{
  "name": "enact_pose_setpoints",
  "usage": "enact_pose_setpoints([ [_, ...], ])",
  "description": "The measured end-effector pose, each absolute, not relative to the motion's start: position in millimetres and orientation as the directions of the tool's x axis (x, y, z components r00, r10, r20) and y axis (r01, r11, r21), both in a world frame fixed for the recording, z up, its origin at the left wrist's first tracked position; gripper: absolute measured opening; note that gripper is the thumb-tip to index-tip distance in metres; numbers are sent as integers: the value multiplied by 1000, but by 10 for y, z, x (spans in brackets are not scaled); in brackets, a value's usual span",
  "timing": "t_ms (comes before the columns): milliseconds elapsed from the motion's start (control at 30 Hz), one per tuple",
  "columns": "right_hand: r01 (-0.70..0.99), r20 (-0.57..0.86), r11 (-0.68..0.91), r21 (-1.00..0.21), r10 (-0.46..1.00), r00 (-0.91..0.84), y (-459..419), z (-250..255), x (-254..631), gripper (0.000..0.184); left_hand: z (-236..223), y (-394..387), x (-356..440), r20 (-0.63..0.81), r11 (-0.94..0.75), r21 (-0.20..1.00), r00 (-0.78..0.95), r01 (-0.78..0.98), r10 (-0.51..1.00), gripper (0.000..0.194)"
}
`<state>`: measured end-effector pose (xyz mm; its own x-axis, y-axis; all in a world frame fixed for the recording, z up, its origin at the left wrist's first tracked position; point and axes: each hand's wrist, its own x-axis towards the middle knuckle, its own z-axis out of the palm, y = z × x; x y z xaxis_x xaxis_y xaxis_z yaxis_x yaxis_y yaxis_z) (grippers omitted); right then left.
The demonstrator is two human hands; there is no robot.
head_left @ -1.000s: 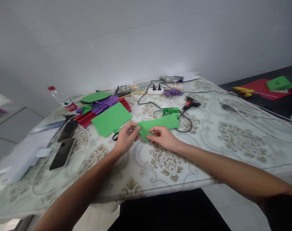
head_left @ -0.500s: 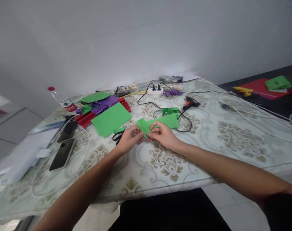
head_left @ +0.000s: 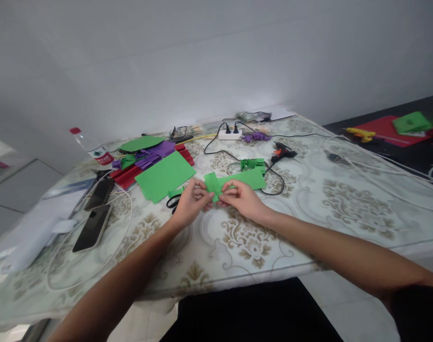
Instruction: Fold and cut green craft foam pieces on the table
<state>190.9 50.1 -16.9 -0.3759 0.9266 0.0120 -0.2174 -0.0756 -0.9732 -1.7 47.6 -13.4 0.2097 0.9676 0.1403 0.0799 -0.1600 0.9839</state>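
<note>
A small folded piece of green paper [head_left: 212, 184] is pinched between both hands over the patterned tablecloth. My left hand [head_left: 194, 200] grips its lower left edge with thumb and fingers, and my right hand [head_left: 240, 198] holds the lower right edge. Behind the right hand a longer green paper strip [head_left: 250, 180] lies on the cloth. Black-handled scissors [head_left: 173, 201] rest beside the left hand, partly covered by it. To the left lie larger green sheets [head_left: 166, 176]. A fringed green paper piece [head_left: 252, 165] sits beyond the strip.
A black glue gun [head_left: 283, 152] lies at right, its cord looping near the strip. A white power strip [head_left: 230, 135] stands at the back. Purple paper pieces [head_left: 150, 159], a bottle [head_left: 97, 151] and two phones [head_left: 93, 228] are at left. A yellow glue gun [head_left: 360, 134] lies far right.
The left hand's fingers have lifted and shifted slightly along the folded paper. The paper stands a little more upright; the right hand has barely moved.
</note>
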Motion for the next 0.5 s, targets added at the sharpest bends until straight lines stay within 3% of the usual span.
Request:
enact_pose_setpoints([
  [500,-258,14,-84,-962,935,-355,499,-164,1904,48,-197,480,-41,208,-249,959,255,137,944,34],
])
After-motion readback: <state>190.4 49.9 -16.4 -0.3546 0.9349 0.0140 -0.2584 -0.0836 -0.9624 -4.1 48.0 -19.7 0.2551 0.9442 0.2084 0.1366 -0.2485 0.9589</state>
